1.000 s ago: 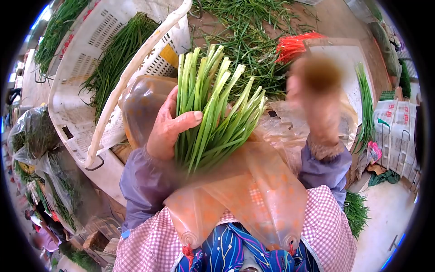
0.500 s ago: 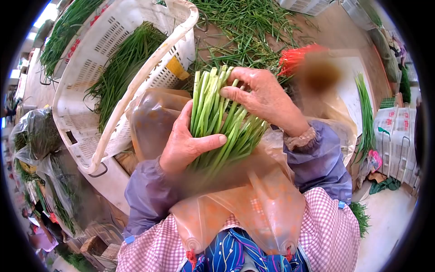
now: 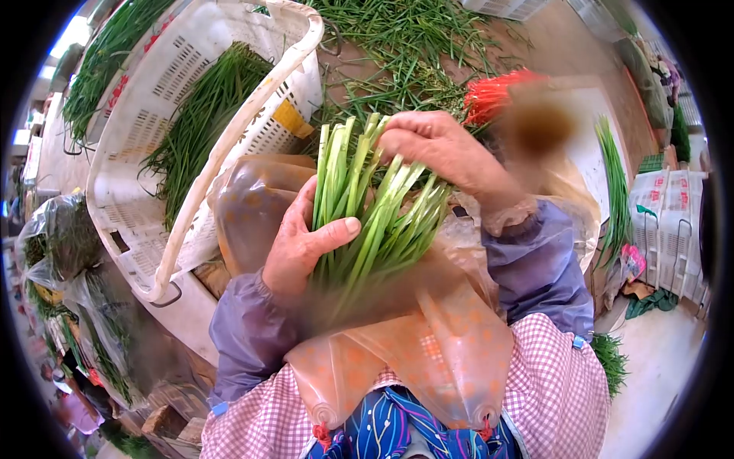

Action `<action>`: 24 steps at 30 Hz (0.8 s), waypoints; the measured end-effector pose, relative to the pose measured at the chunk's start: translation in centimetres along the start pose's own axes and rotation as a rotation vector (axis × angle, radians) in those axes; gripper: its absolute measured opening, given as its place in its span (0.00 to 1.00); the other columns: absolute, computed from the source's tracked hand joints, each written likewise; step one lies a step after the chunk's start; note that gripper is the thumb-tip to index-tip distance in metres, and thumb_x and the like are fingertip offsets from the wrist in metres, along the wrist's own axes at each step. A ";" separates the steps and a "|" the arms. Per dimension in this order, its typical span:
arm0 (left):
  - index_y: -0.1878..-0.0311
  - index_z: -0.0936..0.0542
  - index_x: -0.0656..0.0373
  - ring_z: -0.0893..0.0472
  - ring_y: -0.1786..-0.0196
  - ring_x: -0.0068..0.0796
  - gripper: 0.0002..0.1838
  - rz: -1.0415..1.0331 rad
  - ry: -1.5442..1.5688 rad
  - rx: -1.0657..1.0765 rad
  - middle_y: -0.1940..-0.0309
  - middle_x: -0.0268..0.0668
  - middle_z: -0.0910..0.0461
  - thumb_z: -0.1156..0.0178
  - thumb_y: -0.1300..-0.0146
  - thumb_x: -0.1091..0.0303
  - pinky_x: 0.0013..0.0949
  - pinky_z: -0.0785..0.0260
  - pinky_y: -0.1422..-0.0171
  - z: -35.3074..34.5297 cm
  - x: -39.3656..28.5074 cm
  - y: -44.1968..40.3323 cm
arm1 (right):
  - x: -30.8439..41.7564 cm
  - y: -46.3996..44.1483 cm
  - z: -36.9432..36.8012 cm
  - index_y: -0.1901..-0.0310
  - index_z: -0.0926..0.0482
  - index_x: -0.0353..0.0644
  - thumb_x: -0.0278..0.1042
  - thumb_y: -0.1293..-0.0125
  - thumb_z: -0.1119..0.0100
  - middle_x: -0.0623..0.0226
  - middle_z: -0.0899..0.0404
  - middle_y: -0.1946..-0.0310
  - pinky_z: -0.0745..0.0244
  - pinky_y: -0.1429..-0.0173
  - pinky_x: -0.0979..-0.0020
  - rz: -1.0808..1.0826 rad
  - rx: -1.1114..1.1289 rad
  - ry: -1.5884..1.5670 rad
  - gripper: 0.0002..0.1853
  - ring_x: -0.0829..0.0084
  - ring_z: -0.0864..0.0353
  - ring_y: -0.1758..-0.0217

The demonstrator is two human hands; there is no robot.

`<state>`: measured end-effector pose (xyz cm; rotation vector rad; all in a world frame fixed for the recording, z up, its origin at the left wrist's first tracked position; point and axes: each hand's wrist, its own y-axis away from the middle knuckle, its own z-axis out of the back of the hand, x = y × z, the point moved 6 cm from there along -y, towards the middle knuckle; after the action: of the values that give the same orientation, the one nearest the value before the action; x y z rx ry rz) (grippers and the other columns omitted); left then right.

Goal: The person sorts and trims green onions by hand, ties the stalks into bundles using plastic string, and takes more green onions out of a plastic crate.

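Note:
A loose bunch of green stalks that look like garlic chives (image 3: 375, 222) stands in front of my chest, its pale cut ends up. My left hand (image 3: 302, 241) is wrapped round its left side, with the thumb across the front. At the top, my right hand (image 3: 436, 149) has its fingers closed on the cut ends of some stalks. A gap parts the bunch into a left and a right portion. The lower ends are blurred over my plastic apron (image 3: 413, 344).
A white slatted basket (image 3: 126, 164) with more greens (image 3: 206, 115) stands at the left. Cut stalks (image 3: 413, 38) litter the ground ahead. Red ties (image 3: 489, 96) lie beyond my right hand. A small bundle of greens (image 3: 612, 183) and a white crate (image 3: 669, 222) are at the right.
The stalks have spread, and a gap has opened in the middle of the bunch. My left hand has shifted slightly left and down; the right fingers have curled in more tightly.

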<state>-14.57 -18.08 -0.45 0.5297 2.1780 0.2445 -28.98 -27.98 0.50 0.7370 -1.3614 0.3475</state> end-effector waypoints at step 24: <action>0.40 0.34 0.65 0.22 0.52 0.23 0.28 -0.092 -0.235 -0.129 0.53 0.36 0.23 0.40 0.46 0.82 0.28 0.28 0.45 0.7 0.5 -0.9 | 1.6 -0.2 -0.7 0.62 0.23 0.36 0.33 0.37 0.41 0.58 0.24 0.75 0.30 0.66 0.66 0.362 0.369 0.573 0.09 0.66 0.23 0.71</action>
<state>-14.58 -18.66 -1.55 0.3652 1.9381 0.2568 -28.01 -27.99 1.93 0.6186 -0.8818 1.0359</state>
